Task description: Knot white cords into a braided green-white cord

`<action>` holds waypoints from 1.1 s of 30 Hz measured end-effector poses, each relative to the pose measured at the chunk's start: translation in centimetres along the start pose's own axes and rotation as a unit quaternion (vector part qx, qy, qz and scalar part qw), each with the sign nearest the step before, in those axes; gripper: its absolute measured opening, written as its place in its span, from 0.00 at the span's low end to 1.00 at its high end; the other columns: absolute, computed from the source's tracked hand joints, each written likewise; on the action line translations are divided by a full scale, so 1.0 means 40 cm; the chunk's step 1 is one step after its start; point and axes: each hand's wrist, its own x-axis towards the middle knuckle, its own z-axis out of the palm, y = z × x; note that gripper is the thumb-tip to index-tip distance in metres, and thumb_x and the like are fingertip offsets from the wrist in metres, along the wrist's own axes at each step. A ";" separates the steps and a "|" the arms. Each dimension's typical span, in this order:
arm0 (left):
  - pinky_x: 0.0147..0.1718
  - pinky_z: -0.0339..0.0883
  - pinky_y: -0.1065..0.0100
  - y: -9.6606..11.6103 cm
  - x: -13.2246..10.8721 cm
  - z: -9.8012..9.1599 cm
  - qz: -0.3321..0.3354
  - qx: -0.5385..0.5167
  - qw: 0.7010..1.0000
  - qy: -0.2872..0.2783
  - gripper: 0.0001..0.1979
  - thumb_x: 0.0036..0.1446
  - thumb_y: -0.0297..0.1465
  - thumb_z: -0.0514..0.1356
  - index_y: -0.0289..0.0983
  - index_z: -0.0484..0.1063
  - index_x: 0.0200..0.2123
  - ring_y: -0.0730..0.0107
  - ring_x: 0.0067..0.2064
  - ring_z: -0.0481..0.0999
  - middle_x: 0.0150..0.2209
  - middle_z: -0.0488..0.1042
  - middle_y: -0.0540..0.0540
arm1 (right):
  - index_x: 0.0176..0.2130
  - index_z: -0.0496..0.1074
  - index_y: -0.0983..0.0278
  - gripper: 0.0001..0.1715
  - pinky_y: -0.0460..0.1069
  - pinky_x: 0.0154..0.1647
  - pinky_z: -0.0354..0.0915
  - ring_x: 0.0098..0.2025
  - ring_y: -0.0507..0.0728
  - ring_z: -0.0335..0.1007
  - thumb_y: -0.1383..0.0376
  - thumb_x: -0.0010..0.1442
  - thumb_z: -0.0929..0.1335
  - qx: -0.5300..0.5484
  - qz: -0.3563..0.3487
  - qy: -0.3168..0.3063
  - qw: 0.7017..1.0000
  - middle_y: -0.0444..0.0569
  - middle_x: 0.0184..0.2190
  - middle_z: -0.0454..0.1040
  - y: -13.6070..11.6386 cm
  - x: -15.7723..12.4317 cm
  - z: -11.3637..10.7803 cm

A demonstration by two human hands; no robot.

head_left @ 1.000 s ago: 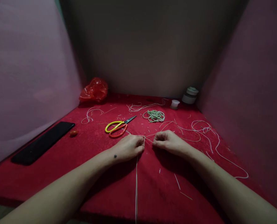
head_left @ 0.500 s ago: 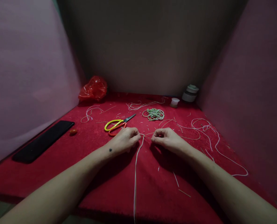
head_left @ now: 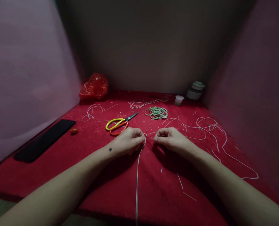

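My left hand (head_left: 131,139) pinches the thin cords near the spot where they meet. From there pale cords (head_left: 137,179) run down over the table's front edge. A little to the right, my right hand (head_left: 168,138) is closed in a pinch on a thin cord strand (head_left: 151,133) that stretches between the two hands. The meeting point lies beside my left fingertips; any knot there is too small to make out. Just behind my left hand lie scissors (head_left: 117,124) with one yellow and one red handle, blades pointing away to the right.
On the red cloth (head_left: 106,194) lie a green-and-white braided cord bundle (head_left: 157,113), loose cords (head_left: 226,141) and snippets. A white spool (head_left: 179,100) and a jar (head_left: 196,90) stand back right. Leftward are a red plastic bag (head_left: 94,86), a black phone-like slab (head_left: 45,139) and a small orange-red object (head_left: 74,131).
The view has shifted slightly. My left fingers have come closer to where the cords meet, now covering part of it. My right hand keeps its pinch, nearly unmoved.
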 end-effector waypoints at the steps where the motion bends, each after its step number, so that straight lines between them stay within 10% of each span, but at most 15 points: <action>1: 0.09 0.45 0.79 0.005 -0.005 0.003 -0.007 -0.037 0.999 -0.024 0.12 0.53 0.39 0.53 0.34 0.64 0.28 0.84 0.11 0.55 0.15 0.61 0.56 | 0.24 0.66 0.65 0.10 0.43 0.15 0.45 0.14 0.44 0.48 0.61 0.48 0.68 0.023 0.007 -0.001 1.000 0.38 0.12 0.59 -0.006 -0.004 0.000; 6: 0.07 0.48 0.80 0.019 -0.022 0.025 -0.033 -0.227 0.961 -0.153 0.16 0.52 0.32 0.56 0.35 0.63 0.44 0.81 0.11 0.58 0.17 0.68 0.54 | 0.23 0.65 0.66 0.11 0.43 0.13 0.42 0.11 0.44 0.46 0.60 0.49 0.68 0.123 0.005 0.007 0.992 0.37 0.11 0.58 -0.019 -0.017 0.010; 14: 0.08 0.52 0.82 0.008 -0.015 0.068 -0.048 -0.438 0.864 -0.245 0.11 0.50 0.27 0.58 0.37 0.62 0.39 0.86 0.12 0.56 0.23 0.68 0.54 | 0.28 0.65 0.65 0.11 0.42 0.10 0.39 0.10 0.44 0.43 0.60 0.48 0.69 0.234 0.018 -0.034 0.971 0.35 0.10 0.56 -0.003 -0.020 0.030; 18: 0.08 0.49 0.79 0.018 -0.021 0.047 -0.048 -0.309 0.929 -0.196 0.12 0.51 0.30 0.56 0.37 0.62 0.40 0.82 0.12 0.58 0.22 0.68 0.53 | 0.28 0.64 0.64 0.12 0.42 0.10 0.38 0.10 0.43 0.41 0.60 0.47 0.69 0.236 0.035 -0.039 0.970 0.34 0.10 0.55 -0.008 -0.020 0.018; 21: 0.12 0.52 0.76 0.026 -0.026 0.013 -0.022 -0.063 0.997 -0.033 0.10 0.53 0.35 0.54 0.36 0.66 0.37 0.79 0.15 0.62 0.20 0.67 0.52 | 0.25 0.64 0.65 0.11 0.42 0.10 0.37 0.10 0.43 0.42 0.60 0.48 0.69 0.181 0.047 0.001 0.982 0.36 0.11 0.58 -0.016 -0.020 0.008; 27: 0.23 0.54 0.70 0.008 -0.013 -0.002 0.055 0.347 0.931 0.094 0.15 0.50 0.42 0.54 0.35 0.68 0.27 0.68 0.26 0.69 0.23 0.70 0.46 | 0.23 0.66 0.67 0.10 0.42 0.16 0.48 0.16 0.44 0.52 0.63 0.49 0.68 0.021 -0.001 0.085 0.996 0.39 0.15 0.61 -0.026 -0.020 0.013; 33: 0.23 0.54 0.72 -0.016 0.012 0.014 0.074 0.263 0.961 0.045 0.08 0.49 0.30 0.52 0.35 0.65 0.21 0.75 0.23 0.65 0.20 0.67 0.50 | 0.25 0.68 0.67 0.09 0.43 0.20 0.51 0.17 0.45 0.52 0.63 0.51 0.66 -0.013 0.002 0.085 0.996 0.39 0.15 0.60 -0.019 -0.014 0.010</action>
